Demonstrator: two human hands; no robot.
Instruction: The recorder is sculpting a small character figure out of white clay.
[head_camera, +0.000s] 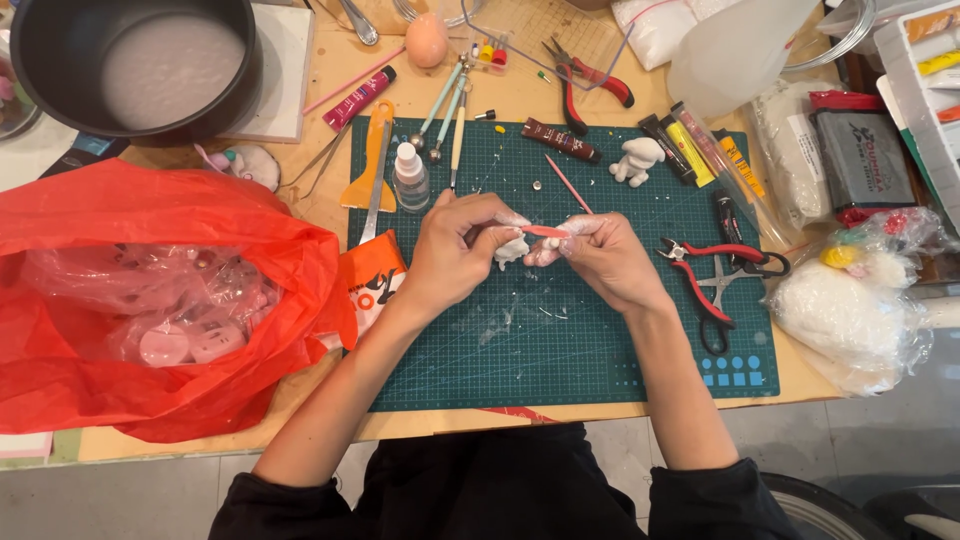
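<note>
Both hands meet over the middle of the green cutting mat (560, 340). Left hand (455, 250) curls closed around a small white clay piece (512, 250), pinching it between thumb and fingers just above the mat. Right hand (600, 255), its fingertips smeared white, grips a thin pink modelling stick (545, 231) whose tip lies against the clay. By the look of it, the step in hand is shaping or scoring fine detail into the piece; the next move calls for a steady left-hand hold and light, short pressure from the stick, so the soft clay is not dented.

Behind the hands on the mat stand a finished white clay figure (637, 160), a small dropper bottle (410, 178) and a second pink stick (568, 183). Red-handled pliers (705, 270) lie to the right, near a bagged lump of white clay (850, 315). A red plastic bag (160, 290) fills the left of the worktop (300, 415), below a dark pot (135, 65).
</note>
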